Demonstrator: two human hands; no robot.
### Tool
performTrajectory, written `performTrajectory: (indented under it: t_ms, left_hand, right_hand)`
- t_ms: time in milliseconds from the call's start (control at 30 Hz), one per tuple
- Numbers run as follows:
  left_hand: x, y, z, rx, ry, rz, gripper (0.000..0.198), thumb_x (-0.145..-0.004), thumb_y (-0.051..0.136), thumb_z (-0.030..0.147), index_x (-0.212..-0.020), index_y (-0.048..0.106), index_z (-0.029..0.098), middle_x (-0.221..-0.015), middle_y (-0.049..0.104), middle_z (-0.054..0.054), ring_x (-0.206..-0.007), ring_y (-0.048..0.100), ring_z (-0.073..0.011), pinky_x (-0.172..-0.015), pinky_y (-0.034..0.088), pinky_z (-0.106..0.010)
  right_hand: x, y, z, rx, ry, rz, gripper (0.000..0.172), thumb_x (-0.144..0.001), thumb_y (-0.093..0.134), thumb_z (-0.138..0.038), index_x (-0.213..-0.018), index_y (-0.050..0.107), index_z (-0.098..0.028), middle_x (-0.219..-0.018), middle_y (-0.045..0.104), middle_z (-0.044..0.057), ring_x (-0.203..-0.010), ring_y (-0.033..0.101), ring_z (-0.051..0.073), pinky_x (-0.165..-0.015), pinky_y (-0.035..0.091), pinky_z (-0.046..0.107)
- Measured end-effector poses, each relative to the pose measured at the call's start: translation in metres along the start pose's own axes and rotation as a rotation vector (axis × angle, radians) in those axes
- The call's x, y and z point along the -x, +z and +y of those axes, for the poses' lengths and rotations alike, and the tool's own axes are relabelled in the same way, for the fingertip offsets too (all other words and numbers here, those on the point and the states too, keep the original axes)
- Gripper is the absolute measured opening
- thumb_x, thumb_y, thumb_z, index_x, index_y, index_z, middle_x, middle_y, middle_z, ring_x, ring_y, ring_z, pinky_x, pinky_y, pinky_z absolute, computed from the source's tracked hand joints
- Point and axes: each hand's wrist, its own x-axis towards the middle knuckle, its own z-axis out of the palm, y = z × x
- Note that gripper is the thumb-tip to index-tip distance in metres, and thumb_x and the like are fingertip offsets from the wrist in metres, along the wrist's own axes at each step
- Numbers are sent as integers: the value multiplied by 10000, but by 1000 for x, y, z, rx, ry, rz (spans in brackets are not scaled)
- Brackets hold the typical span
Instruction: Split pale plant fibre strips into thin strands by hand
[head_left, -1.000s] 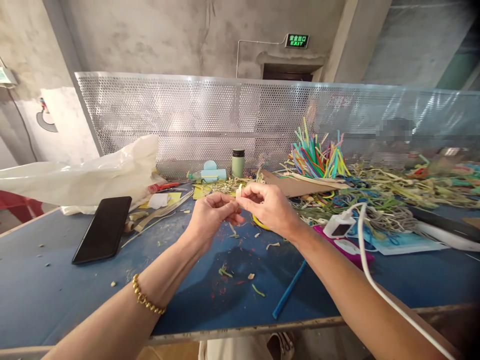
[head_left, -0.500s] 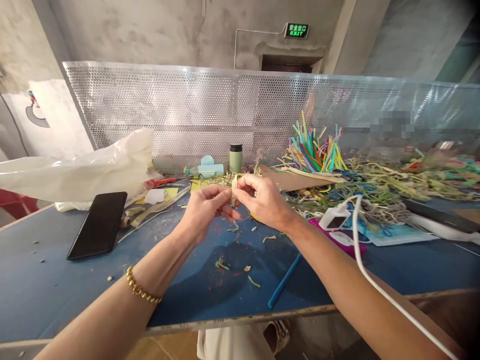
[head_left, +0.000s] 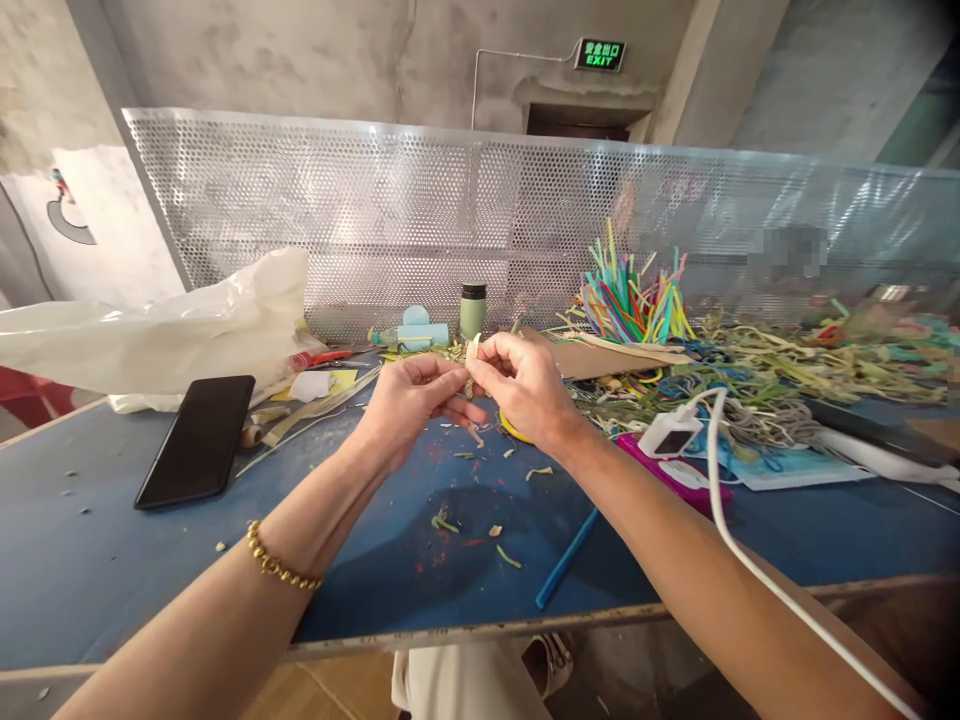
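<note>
- Perf. metal screen (head_left: 352, 200) is gleaming, glossy w/ streaky reflections.
- Concrete-look wall (head_left: 300, 60) is showing rough, matt & blotchy.
- Blue tabletop (head_left: 180, 570) is looking smooth, semi-matt, w/ worn edge.
- Plastic bag (head_left: 157, 330) is catching glare, thin, filmy & glossy.
- Blk. phone (head_left: 196, 440) is presenting a smooth, glass-like face.
- Gold-col. bracelet (head_left: 275, 566) is glinting, polished, metal-look.
- Wh. charger (head_left: 667, 437) is showing smooth plastic.
- Brn. cardboard (head_left: 589, 362) is looking matt.
- Pale strip (head_left: 472, 351) is appearing matt; exact mat'l unclear.

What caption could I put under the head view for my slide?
Left hand and right hand meet at a small pale strip above a scrap-strewn blue table.
</note>
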Motion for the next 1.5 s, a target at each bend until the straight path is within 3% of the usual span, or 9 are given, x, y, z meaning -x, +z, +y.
performTrajectory:
  t_ms: [400, 533, 633, 767, 833, 900, 1133, 1333, 1500]
  left_hand:
    - [-7, -6, 5, 65, 7, 60, 161, -717, 754, 197, -740, 626, 101, -611, 668, -36, -570, 678, -159, -539, 501, -245]
    - [-6, -7, 7, 89, 18, 71, 109, -706, 731, 155, -719, 637, 102, -605, 673, -39, -515, 635, -121, -493, 437, -215]
    - [-4, -9, 10, 94, 37, 88, 105, -685, 735, 152, -712, 647, 103, -647, 691, -50, -514, 625, -114, -501, 424, -219]
    - [-6, -17, 11, 79, 42, 152, 139, -652, 755, 182, -711, 655, 104, -663, 694, -54, -501, 606, -110, -490, 396, -223]
    - [-8, -22, 10, 71, 43, 201, 160, -635, 768, 195, -716, 663, 105, -655, 689, -45, -487, 590, -102, -477, 379, -221]
    - [-10, -27, 9, 71, 39, 245, 174, -616, 778, 198, -712, 666, 106, -659, 692, -45, -475, 575, -93, -475, 376, -222]
    - [-15, -37, 0, 60, -15, 269, 253, -572, 807, 230, -736, 663, 102, -670, 692, -49, -476, 579, -101, -491, 406, -235]
    - [-16, -39, -5, 55, -20, 259, 263, -568, 813, 252, -725, 659, 108, -661, 686, -47, -470, 570, -100, -472, 385, -233]
    - [-16, -38, -4, 59, -5, 244, 254, -584, 808, 246, -738, 664, 105, -673, 695, -54, -471, 574, -99, -468, 374, -225]
  right_hand:
    - [-10, 3, -12, -59, -64, 30, 198, -852, 602, -255, -686, 576, -152, -624, 571, -17, -580, 513, 91, -555, 414, 232]
    - [-18, -23, -4, 46, -95, -85, 241, -893, 558, -344, -794, 648, -145, -693, 623, 15, -631, 562, 110, -585, 432, 239]
    - [-26, -49, 21, 256, -4, -14, 278, -921, 480, -338, -860, 662, -137, -754, 662, 48, -630, 590, 125, -599, 442, 254]
    - [-22, -62, 60, 853, 303, -386, 216, -837, 555, -276, -710, 669, -144, -723, 684, 90, -707, 632, 201, -660, 436, 295]
    - [-16, -58, 72, 963, 438, -584, 221, -821, 585, -339, -822, 698, -150, -861, 712, 133, -836, 662, 245, -718, 449, 308]
    - [-10, -52, 78, 984, 475, -611, 253, -784, 625, -349, -910, 702, -142, -967, 710, 172, -927, 660, 283, -745, 457, 323]
    - [-8, -48, 85, 918, 548, -530, 347, -704, 651, -297, -1017, 698, -157, -1046, 715, 161, -910, 671, 278, -679, 470, 303]
    - [-16, -62, 89, 886, 533, -287, 443, -788, 576, -436, -1133, 673, -176, -1091, 707, 129, -951, 655, 259, -742, 462, 299]
    - [-24, -55, 78, 778, 500, -189, 390, -829, 540, -475, -1034, 731, -204, -968, 737, 72, -845, 659, 206, -674, 444, 259]
